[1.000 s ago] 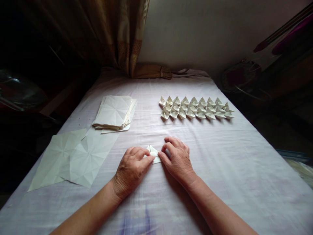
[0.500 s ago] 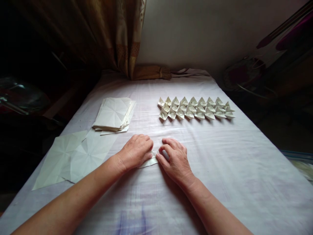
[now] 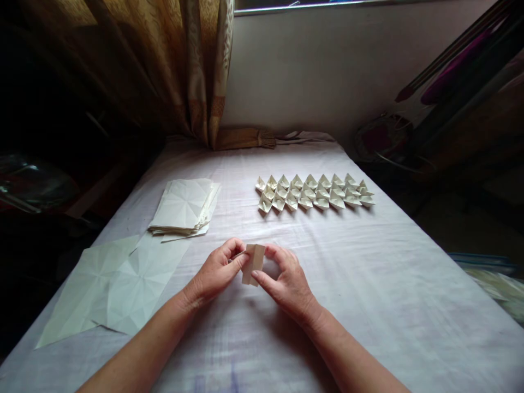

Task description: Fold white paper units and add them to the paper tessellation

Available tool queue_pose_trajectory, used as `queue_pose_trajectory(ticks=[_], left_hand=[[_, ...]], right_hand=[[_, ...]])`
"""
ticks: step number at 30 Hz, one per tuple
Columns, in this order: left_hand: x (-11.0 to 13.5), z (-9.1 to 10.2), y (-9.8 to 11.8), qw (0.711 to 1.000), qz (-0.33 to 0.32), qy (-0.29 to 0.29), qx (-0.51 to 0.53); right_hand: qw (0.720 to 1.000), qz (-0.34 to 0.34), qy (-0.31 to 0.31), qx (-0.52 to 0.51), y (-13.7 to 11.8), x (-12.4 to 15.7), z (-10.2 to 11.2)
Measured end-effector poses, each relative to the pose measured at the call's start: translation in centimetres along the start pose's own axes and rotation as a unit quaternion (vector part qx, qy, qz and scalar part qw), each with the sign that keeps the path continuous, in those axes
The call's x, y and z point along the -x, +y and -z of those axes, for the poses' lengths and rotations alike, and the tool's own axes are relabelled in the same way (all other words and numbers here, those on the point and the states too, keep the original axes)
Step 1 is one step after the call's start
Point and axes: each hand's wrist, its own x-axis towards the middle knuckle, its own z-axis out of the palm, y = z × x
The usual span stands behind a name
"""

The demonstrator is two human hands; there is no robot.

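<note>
A small folded piece of paper (image 3: pixel 256 259) is held up between my two hands, its flat folded face turned toward me. My left hand (image 3: pixel 219 270) pinches its left side between thumb and fingers. On the right side, my right hand (image 3: pixel 286 275) grips it with the thumb at the lower edge and the fingertips at the top corner. Beyond my hands to the right, rows of pointed folded paper boats (image 3: pixel 315 194) stand close together. To the left lies a stack of creased paper sheets (image 3: pixel 184 204).
Two loose creased sheets (image 3: pixel 139 278) overlap at the left, in front of the stack. A pale cloth (image 3: pixel 368 305) covers the surface. A gold curtain (image 3: pixel 204 65) hangs at the back left, before a plain wall (image 3: pixel 319 65). Plastic-wrapped items (image 3: pixel 491 278) sit beyond the right edge.
My hands have lifted the folded paper off the cloth and turned its face toward me. The view has tilted up, so more wall and a ledge show at the top.
</note>
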Motion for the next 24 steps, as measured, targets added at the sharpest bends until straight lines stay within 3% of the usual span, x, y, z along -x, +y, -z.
queue_pose_trajectory(ticks=[4, 7, 11, 13, 15, 19, 24], left_hand=[[0.5, -1.4, -1.4, 0.998, -0.036, 0.037, 0.038], [0.9, -1.4, -1.7, 0.983, -0.11, 0.106, -0.101], [1.5, -0.3, -1.3, 0.879, -0.294, 0.17, -0.334], [1.7, 0.2, -1.2, 0.829, -0.341, 0.172, -0.409], [2.0, 0.5, -1.3, 0.8, -0.356, 0.164, -0.454], [3.1, 0.8, -2.3, 0.785, -0.363, 0.13, -0.484], [4.5, 1.0, -3.6, 0.801, -0.34, 0.108, -0.48]], right_hand=[[1.0, 0.011, -0.021, -0.017, -0.7, 0.1, -0.3], [0.997, 0.052, 0.016, 0.063, -0.5, 0.0, -0.1], [0.963, 0.131, 0.042, 0.23, -0.1, -0.6, 0.8], [0.946, 0.16, 0.036, 0.28, -0.1, -0.8, 0.9], [0.937, 0.176, 0.027, 0.302, -0.2, -0.7, 0.7], [0.938, 0.183, -0.01, 0.295, -0.5, 0.1, 0.0], [0.949, 0.193, -0.072, 0.238, -0.5, 1.3, 0.4]])
